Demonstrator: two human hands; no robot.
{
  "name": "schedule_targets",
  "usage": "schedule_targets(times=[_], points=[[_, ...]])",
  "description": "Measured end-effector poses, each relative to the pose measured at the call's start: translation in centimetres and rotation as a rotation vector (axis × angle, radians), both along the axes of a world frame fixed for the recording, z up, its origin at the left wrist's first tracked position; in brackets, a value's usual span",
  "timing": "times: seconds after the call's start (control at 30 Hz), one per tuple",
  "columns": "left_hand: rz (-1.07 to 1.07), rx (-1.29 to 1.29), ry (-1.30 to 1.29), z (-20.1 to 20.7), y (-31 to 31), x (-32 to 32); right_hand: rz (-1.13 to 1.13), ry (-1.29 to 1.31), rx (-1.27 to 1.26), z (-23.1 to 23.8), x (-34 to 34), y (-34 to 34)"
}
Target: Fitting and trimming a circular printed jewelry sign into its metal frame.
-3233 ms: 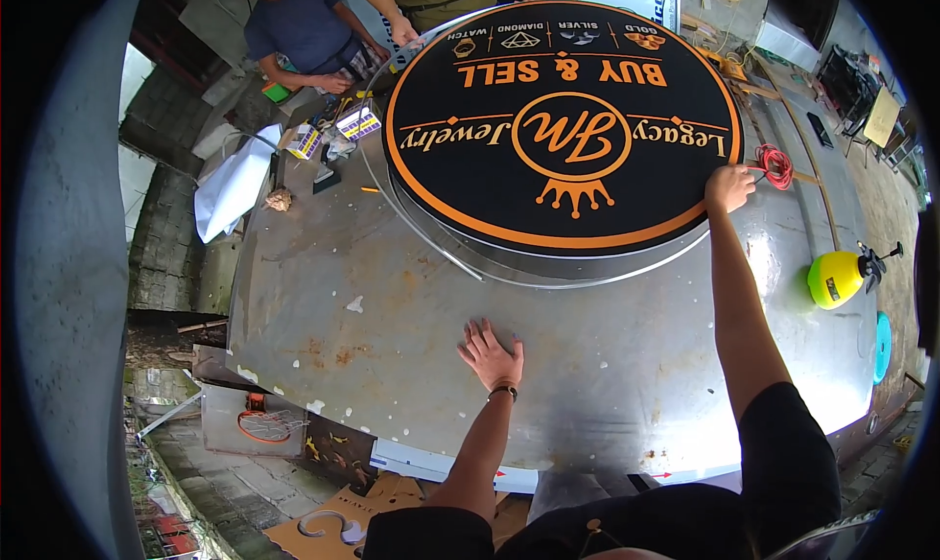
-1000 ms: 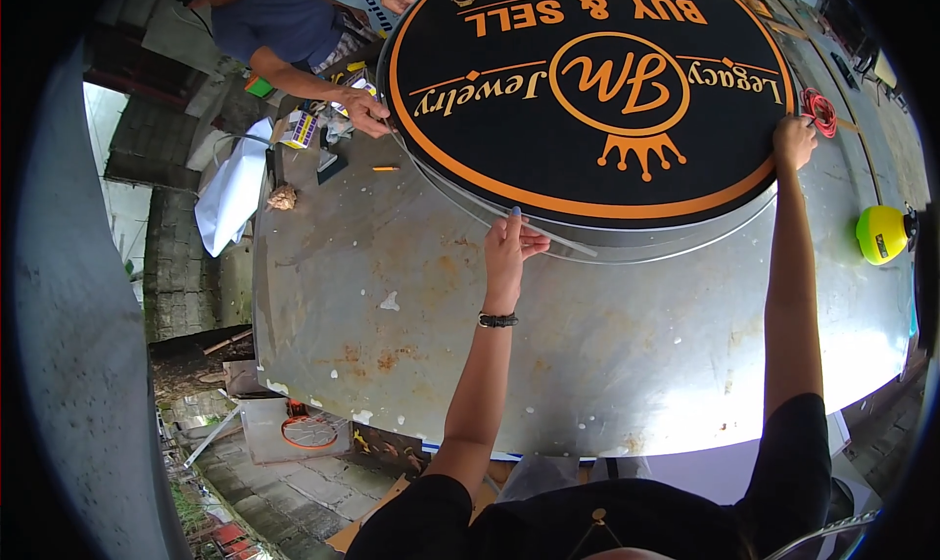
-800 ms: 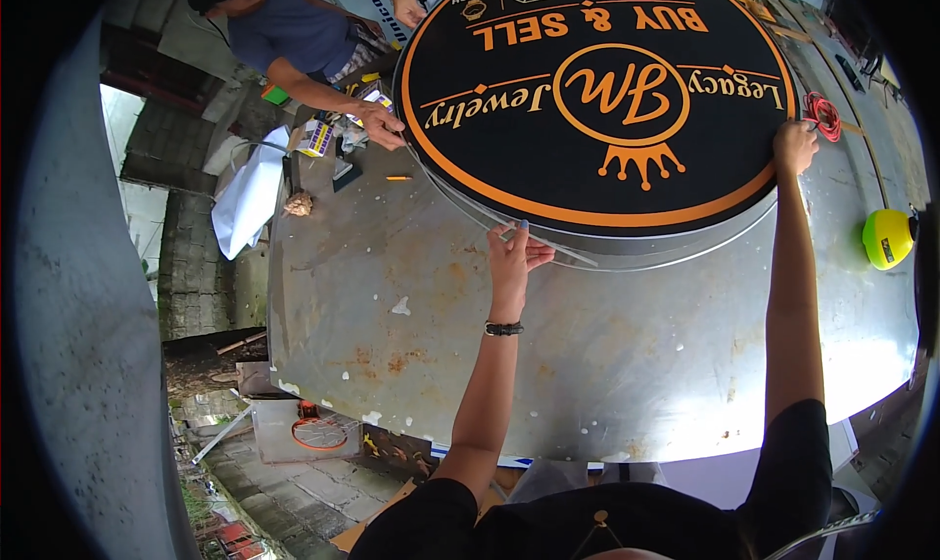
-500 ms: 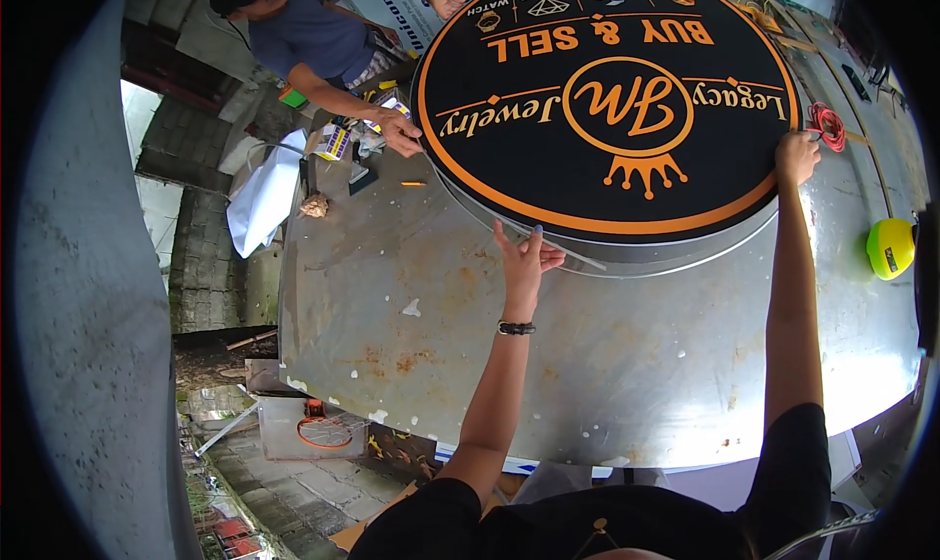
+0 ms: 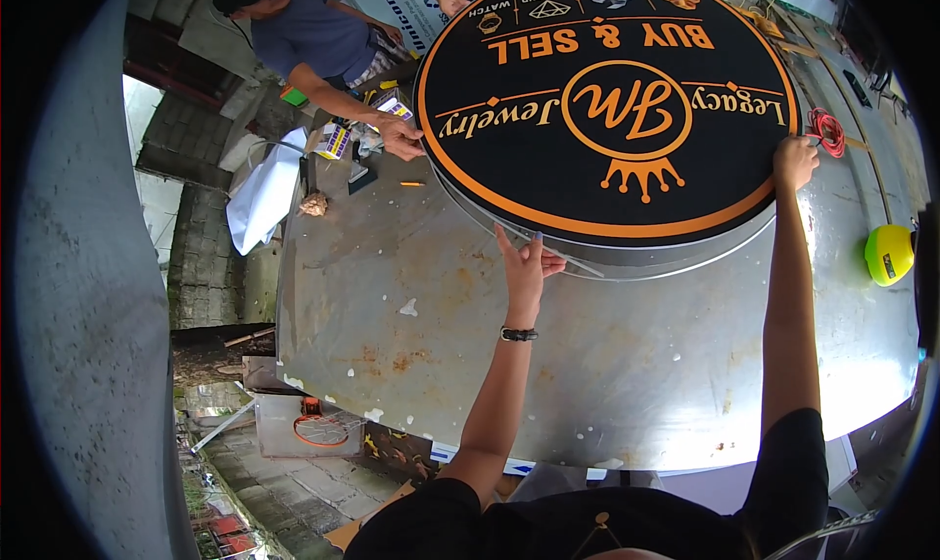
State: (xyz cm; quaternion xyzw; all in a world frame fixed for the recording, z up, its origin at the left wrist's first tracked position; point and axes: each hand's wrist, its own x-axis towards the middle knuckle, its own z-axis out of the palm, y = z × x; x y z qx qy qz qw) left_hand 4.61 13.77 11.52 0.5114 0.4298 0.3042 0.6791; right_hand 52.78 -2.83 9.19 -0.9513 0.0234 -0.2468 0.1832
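Observation:
A large round sign face (image 5: 627,203), black with an orange ring, lettering and a crown, lies over a shallow round frame with a pale rim (image 5: 636,274) on the metal table. My left hand (image 5: 529,271) is at the near side, fingers apart, its fingertips touching the sign's side wall. At the right edge, my right hand (image 5: 795,161) has its fingers curled around the sign's border. A co-worker's hand (image 5: 399,137) touches the left edge, and another person's hand (image 5: 450,0) is by the far left edge. The sign's underside is hidden.
The rusty, paint-spotted metal table (image 5: 441,325) spreads toward me. Right of the sign lie a coiled red cord (image 5: 827,132) and a yellow-green tape measure (image 5: 889,255). Small boxes (image 5: 333,141), an orange pencil-like stick (image 5: 412,183) and a white sheet (image 5: 264,198) are at the left.
The sign and both my hands stay nearly in place, with only a slight shift of the view. Fingers now show at the sign's far top edge.

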Motion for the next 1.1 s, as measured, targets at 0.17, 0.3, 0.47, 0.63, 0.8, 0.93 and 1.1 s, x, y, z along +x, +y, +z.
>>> schedule_targets(times=[0.17, 0.3, 0.47, 0.63, 0.8, 0.93, 1.1], points=[[0.001, 0.001, -0.002, 0.1, -0.2, 0.0, -0.004, -0.004, -0.018, -0.2, 0.2, -0.1], [0.012, 0.005, -0.019, 0.1, -0.4, 0.2, -0.001, -0.01, -0.003, 0.0, -0.2, 0.0], [0.031, -0.012, -0.075, -0.1, -0.8, 1.2, -0.007, -0.013, -0.013, 0.0, -0.1, -0.1], [0.075, 0.118, -0.097, -0.5, -1.2, 2.2, -0.001, -0.039, 0.0, -0.4, 0.3, -0.2], [0.083, 0.184, -0.082, -1.3, -1.6, 2.7, -0.001, -0.017, -0.006, -0.1, -0.1, 0.1], [0.046, 0.233, -0.063, -1.9, -1.9, 2.8, 0.005, 0.014, 0.035, -0.3, -0.5, 0.2], [-0.06, 0.609, 0.049, -2.9, -2.1, 2.3, 0.001, 0.012, 0.048, 0.0, 0.0, 0.0]])
